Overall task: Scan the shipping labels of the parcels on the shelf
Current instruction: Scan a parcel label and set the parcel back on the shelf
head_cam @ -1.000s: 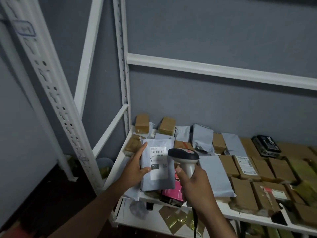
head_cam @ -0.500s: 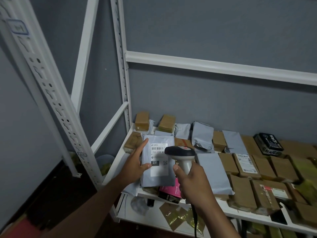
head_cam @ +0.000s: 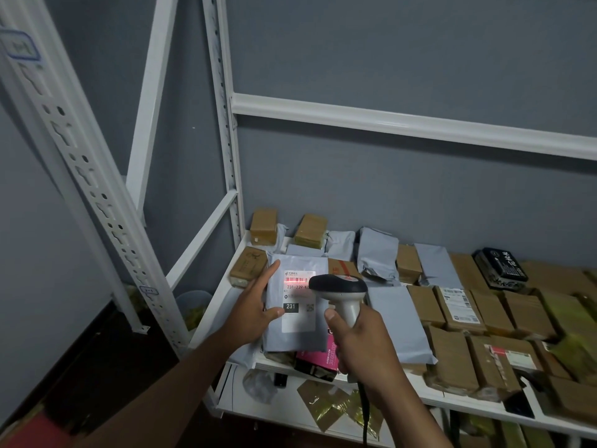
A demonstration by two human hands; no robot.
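Dim, flat indoor light; red scanner glow on the label (head_cam: 298, 280); wide-angle edge bending.

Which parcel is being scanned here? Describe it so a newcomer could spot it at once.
Start at the white shelf covered with parcels and go to its left end. The left hand holds a grey mailer there. Alone among its neighbours, it has the scanner's red line glowing across its label's barcode, above a black "231" box.

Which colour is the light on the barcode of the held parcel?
Red, seen in the head view on the label barcode.
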